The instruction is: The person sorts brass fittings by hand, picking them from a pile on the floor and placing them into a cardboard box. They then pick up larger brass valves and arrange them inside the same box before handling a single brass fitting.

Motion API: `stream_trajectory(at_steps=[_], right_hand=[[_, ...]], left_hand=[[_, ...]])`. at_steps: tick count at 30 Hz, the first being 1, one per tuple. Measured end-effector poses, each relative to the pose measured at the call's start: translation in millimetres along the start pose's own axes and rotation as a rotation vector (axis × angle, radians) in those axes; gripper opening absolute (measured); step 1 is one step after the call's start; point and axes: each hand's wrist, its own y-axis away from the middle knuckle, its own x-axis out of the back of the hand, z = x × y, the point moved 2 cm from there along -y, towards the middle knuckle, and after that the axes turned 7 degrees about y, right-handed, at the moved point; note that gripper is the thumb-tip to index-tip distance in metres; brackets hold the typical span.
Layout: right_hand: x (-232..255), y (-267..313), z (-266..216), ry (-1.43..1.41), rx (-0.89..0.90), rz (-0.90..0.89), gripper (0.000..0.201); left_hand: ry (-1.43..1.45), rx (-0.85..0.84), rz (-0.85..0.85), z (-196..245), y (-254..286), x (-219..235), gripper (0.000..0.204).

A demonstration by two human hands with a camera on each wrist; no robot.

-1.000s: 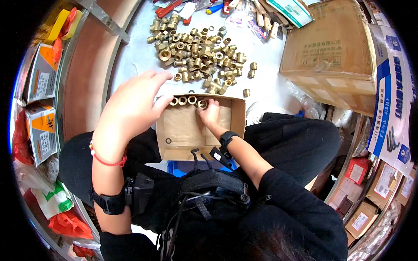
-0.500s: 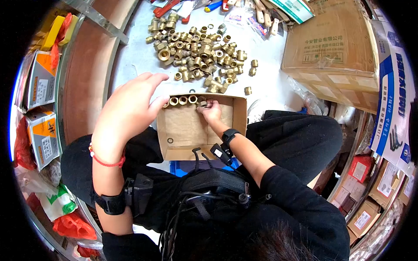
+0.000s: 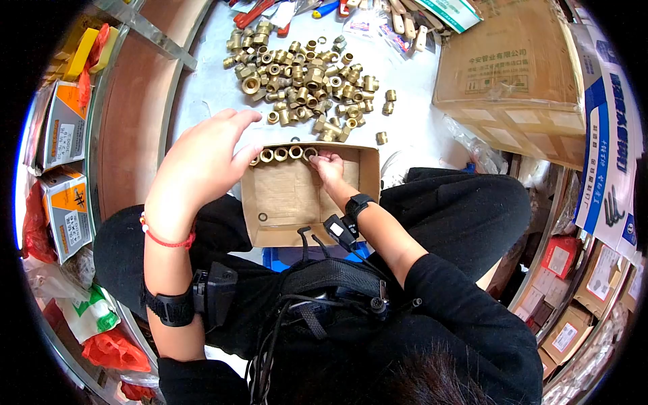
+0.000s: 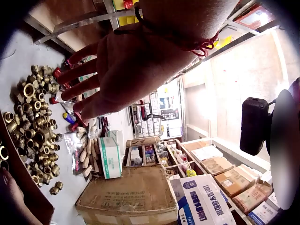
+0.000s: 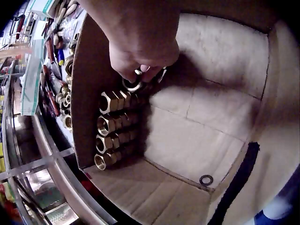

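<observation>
An open cardboard box (image 3: pixel 308 230) lies between the person's legs, and brass fittings (image 3: pixel 281 154) line its far wall in a row. At the right end of that row, the right hand (image 3: pixel 329 169) pinches a fitting (image 3: pixel 310 153); the right wrist view shows this fitting (image 5: pixel 132 85) partly hidden under the fingers, beside several fittings (image 5: pixel 106 124) lying on their sides. A dark ring (image 5: pixel 206 180) rests on the box floor. The left hand (image 3: pixel 199 162) hovers over the box's left far corner, fingers extended and apart, holding nothing; its palm (image 4: pixel 131 68) shows in the left wrist view.
Beyond the box a large pile of brass fittings (image 3: pixel 304 77) covers the pale surface, with scrapers and handles (image 3: pixel 405 23) behind it. A large carton (image 3: pixel 509 74) stands at the right. Shelving with boxes (image 3: pixel 66 125) flanks the left side.
The fitting in the right hand has moved slightly towards the far wall and turned, its round opening now facing up beside the others. The left hand stays nearly in place.
</observation>
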Motion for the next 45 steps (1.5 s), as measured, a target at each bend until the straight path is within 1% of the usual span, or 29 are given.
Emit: stream_trajectory(at_steps=[2,5,8,11,14,17,20,23,26,29,32,35,38,41,44,45], right_hand=[[-1,9,-7,-0.041,-0.037,-0.001,0.027],[0,9,-6,-0.048,-0.163,-0.081,0.022],[-2,7,-4,0.012,-0.095,0.014,0.017],[2,2,-4,0.154,0.012,0.031,0.016],[8,-30,24,0.457,0.238,0.077,0.017],[8,-23,13,0.440,0.197,0.037,0.018],[8,-19,10,0.467,0.199,0.058,0.017],[8,-22,14,0.512,0.245,0.081,0.017],[8,-20,10,0.505,0.251,0.063,0.017],[9,-36,27,0.428,0.283,0.045,0.015],[5,-6,-4,0.255,0.032,0.039,0.012],[4,-46,41,0.394,0.126,0.102,0.013],[5,-27,19,0.446,0.066,0.089,0.015],[6,-30,19,0.487,0.034,0.069,0.016],[6,-33,25,0.417,0.074,0.008,0.022],[7,-22,16,0.423,-0.018,0.019,0.023]], left_hand=[[-0.002,0.013,-0.014,0,-1,-1,0.031],[-0.003,-0.002,0.002,-1,-1,-3,0.031],[-0.012,0.005,-0.011,-1,-2,-3,0.031],[-0.015,0.023,-0.027,1,-2,-3,0.032],[-0.010,0.011,-0.014,-2,-2,-5,0.032],[-0.010,0.020,-0.022,-2,-2,-5,0.032],[-0.009,0.022,-0.020,-1,-2,-4,0.032],[-0.006,0.017,-0.014,-1,-2,-4,0.032],[-0.009,0.022,-0.020,-1,-3,-4,0.032],[-0.007,0.022,-0.023,-1,-3,-4,0.032],[-0.012,0.006,-0.012,-3,-2,-5,0.032],[-0.011,0.018,-0.019,-2,-3,-5,0.032],[-0.016,0.021,-0.023,-2,-3,-5,0.032],[-0.012,0.030,-0.029,-1,-3,-4,0.032],[-0.016,0.016,-0.006,-3,-3,-6,0.032],[-0.017,0.012,-0.014,-4,-4,-5,0.032]])
